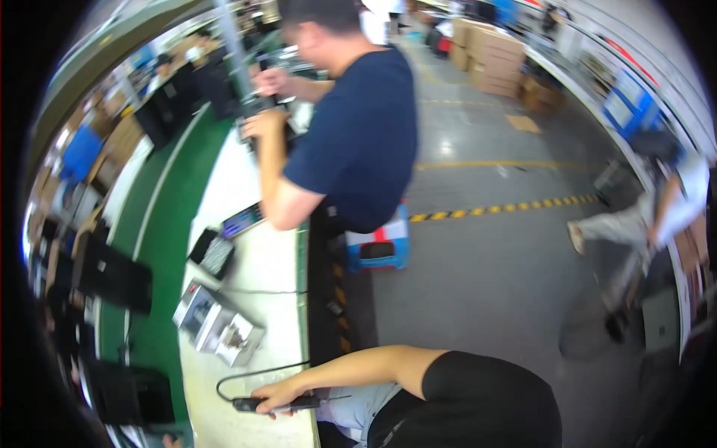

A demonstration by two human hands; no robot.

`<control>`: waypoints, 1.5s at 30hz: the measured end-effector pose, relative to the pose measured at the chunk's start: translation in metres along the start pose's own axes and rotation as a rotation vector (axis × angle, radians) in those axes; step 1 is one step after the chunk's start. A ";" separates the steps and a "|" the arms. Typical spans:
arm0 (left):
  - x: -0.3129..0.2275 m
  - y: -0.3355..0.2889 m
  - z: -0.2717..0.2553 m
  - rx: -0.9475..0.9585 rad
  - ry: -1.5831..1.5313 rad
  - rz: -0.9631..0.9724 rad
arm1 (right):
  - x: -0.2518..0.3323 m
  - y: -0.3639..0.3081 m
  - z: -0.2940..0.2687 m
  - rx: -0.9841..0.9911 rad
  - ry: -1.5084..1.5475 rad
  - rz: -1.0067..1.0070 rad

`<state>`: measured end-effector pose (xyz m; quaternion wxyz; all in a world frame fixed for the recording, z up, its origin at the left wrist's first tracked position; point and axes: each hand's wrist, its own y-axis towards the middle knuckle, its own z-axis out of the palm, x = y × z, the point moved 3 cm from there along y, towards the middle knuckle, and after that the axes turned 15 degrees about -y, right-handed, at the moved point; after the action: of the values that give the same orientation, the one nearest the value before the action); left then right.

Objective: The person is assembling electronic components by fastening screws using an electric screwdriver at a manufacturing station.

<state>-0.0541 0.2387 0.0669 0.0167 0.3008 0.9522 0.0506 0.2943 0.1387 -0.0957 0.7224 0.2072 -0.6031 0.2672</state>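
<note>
My right hand (280,396) reaches over the edge of the white workbench (284,321). Its fingers are wrapped round a black corded electric screwdriver (302,403), held nearly level. The thin bit points right, past the bench edge, above a leg in light denim. From the other end a black cable (221,382) loops over the bench. Farther along the bench lies a silver-grey boxy device or fixture (216,322), apart from my hand; its details are blurred. My left hand is out of sight.
A co-worker in a navy shirt (358,127) works at the bench ahead, both hands on a dark object. A black tray of small parts (212,252) and a phone-like screen (243,220) lie between us. A green conveyor (175,187) runs left; a blue stool (379,254) stands right.
</note>
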 end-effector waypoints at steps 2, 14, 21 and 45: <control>-0.064 -0.028 0.023 0.298 0.043 0.004 | -0.012 -0.002 -0.008 -0.021 -0.007 -0.006; -0.090 -0.221 0.124 0.441 -0.300 0.353 | -0.003 -0.017 -0.019 0.060 0.029 0.128; -0.091 -0.242 0.126 0.382 -0.457 0.319 | -0.008 0.010 -0.012 -0.080 -0.283 0.400; -0.085 -0.237 0.138 -0.061 -0.522 0.512 | -0.002 0.204 0.134 -0.399 -0.733 -0.061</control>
<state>-0.1109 0.0092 -0.0952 0.2548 0.5317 0.8077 0.0030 0.0623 0.2122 -0.0775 0.4934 0.1625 -0.8539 0.0321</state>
